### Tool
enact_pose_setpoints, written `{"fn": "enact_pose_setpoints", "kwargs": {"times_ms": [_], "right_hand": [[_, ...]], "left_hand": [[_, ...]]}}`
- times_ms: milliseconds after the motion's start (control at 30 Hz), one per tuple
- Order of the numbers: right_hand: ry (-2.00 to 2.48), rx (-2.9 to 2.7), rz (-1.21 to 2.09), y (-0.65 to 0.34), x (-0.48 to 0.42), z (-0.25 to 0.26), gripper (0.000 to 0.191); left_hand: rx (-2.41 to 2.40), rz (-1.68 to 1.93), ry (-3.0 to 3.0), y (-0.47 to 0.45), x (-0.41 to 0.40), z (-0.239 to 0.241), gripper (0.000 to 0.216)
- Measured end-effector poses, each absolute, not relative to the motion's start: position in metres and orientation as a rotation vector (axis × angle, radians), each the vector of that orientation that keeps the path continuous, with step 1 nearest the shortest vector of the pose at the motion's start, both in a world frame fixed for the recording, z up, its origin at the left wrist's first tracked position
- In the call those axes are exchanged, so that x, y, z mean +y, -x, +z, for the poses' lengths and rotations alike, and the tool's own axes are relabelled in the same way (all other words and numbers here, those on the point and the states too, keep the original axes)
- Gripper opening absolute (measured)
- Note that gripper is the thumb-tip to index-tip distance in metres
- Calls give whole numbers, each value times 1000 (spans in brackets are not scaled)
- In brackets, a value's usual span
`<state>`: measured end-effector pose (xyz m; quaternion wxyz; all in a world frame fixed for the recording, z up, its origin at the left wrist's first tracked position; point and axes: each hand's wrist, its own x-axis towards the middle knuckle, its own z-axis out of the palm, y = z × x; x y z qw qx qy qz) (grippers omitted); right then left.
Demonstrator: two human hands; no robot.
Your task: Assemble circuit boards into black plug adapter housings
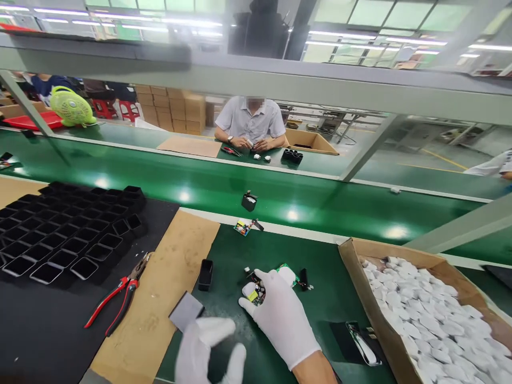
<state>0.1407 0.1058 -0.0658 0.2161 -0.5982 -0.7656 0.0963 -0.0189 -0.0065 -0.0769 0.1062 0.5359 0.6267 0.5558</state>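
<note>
My right hand [282, 314], in a white glove, has thumb and fingers closed around a small circuit board [255, 294] with a white pad and a yellow part on it. Just beyond it lies another green board [287, 274] with a white pad, beside a small black part [304, 278]. My left hand [208, 346], also gloved and slightly blurred, curves with thumb and fingers apart and nothing between them. A grey-topped black case [186, 311] lies right behind its fingers; whether they touch, I cannot tell. An open black case [205, 274] stands farther back.
Several black cases [72, 242] fill the left mat, near red-handled pliers [120, 293]. On the right are a carton [374, 314] of white pads and a case with a board inside [362, 344]. A co-worker [252, 122] sits across the green belt [208, 184].
</note>
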Motion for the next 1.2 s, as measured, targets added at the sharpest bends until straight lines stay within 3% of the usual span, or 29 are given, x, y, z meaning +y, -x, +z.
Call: {"fn": "enact_pose_setpoints", "kwargs": {"times_ms": [67,133,233,400,600,900,1200], "right_hand": [[1693,-2055,254,-138,104,-68,37],[1695,-1999,290,-136,102,-68,27],[1657,-1906,444,-135,99,-61,19],[1420,-1796,896,-146,84,-36,32],[1028,-1404,1069,-170,50,-6,60],[1023,-1505,975,-175,19,46,18],[1013,-1578,853,-162,11,48,18]], "left_hand": [[1978,1431,-1763,53,12,-57,24],[2085,1137,-1721,86,38,-40,56],[1895,841,-1778,115,75,-30,80],[1826,786,-1795,115,96,-27,53],[1495,1064,-1734,80,39,5,64],[1255,1206,-2023,52,2,12,77],[1251,1189,-2061,45,-10,13,79]]}}
